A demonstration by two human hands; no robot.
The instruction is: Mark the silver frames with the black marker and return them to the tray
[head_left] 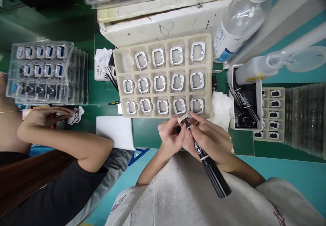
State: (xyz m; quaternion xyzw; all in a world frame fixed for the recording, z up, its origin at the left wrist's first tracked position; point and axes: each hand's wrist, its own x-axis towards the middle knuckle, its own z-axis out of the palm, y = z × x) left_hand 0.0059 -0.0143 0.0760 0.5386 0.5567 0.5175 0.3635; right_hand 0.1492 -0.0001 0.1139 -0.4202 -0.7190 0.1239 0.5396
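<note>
My left hand [170, 135] pinches a small white frame part [182, 119] just below the beige tray's front edge. A black marker pen [207, 163] is gripped in my right hand [210, 138], with its tip touching the part. The beige moulded tray [163, 73] lies right above my hands, and a white square frame [179, 105] sits in nearly every pocket. The pocket at the tray's top left holds no frame.
A co-worker's arm and hand [46, 117] reach in at the left, beside a stack of clear trays with blue parts [40, 71]. A clear bottle [239, 18] lies at top right. A white box with pens [246, 98] and a small tray of dark parts [273, 114] stand to the right.
</note>
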